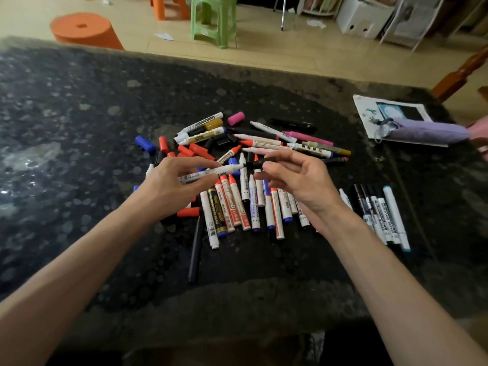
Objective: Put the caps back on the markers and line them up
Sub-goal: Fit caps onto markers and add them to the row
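Observation:
My left hand [175, 184] grips a white whiteboard marker [211, 173] with its tip pointing right. My right hand [295, 175] pinches a black cap [261, 163] just right of that tip; I cannot tell whether the two touch. Below and behind both hands lies a loose pile of markers [243, 204] in red, blue, black, gold and pink. Loose red caps [195, 151], a blue cap [145, 144] and a pink cap [235, 118] lie around the pile. To the right, several capped black markers [380, 215] lie side by side in a row.
The dark speckled table [79, 128] holds a white printed sheet [369, 112] and a lilac pouch [427, 132] at the far right, where another person's hand [482, 140] shows. Orange [84, 30] and green [214, 19] stools stand on the floor beyond.

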Demonstrator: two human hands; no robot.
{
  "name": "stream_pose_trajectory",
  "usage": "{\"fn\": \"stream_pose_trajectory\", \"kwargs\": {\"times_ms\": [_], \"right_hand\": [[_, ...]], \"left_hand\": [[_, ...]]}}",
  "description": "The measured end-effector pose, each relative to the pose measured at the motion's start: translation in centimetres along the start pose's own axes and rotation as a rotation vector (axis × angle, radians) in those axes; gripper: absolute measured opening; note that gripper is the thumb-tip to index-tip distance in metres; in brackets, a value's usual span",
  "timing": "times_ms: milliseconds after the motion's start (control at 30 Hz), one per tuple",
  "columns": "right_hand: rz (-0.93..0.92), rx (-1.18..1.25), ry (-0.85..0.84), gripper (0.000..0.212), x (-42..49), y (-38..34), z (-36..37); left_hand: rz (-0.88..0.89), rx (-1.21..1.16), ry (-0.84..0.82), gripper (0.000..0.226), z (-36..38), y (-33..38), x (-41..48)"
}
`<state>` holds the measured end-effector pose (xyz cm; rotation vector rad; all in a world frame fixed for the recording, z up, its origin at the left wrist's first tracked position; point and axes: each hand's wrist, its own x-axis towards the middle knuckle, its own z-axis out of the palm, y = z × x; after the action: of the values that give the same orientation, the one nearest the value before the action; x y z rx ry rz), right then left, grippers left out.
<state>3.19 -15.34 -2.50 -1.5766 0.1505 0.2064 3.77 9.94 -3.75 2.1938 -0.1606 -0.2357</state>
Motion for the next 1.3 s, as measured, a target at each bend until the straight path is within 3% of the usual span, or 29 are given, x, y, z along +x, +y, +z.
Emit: {"fn": "stream_pose_trajectory", "kwargs": {"times_ms": [533,933,1300], "right_hand": [[-0.159,-0.274,-0.142,0.025,-0.3,0.7,0.0],[-0.322,-0.360,0.029,0.022,-1.6,2.7,0.7],[-0.328,-0.334,-0.062,0.013,-1.7,1.9,-1.7]], "left_hand": [[0.084,0.069,-0.025,0.023,0.5,0.2,0.1],[0.235,0.155,0.043,0.024,1.8,0.2,0.3],[0.241,0.068,-0.211,0.021,2.3,1.0,0.7]]}}
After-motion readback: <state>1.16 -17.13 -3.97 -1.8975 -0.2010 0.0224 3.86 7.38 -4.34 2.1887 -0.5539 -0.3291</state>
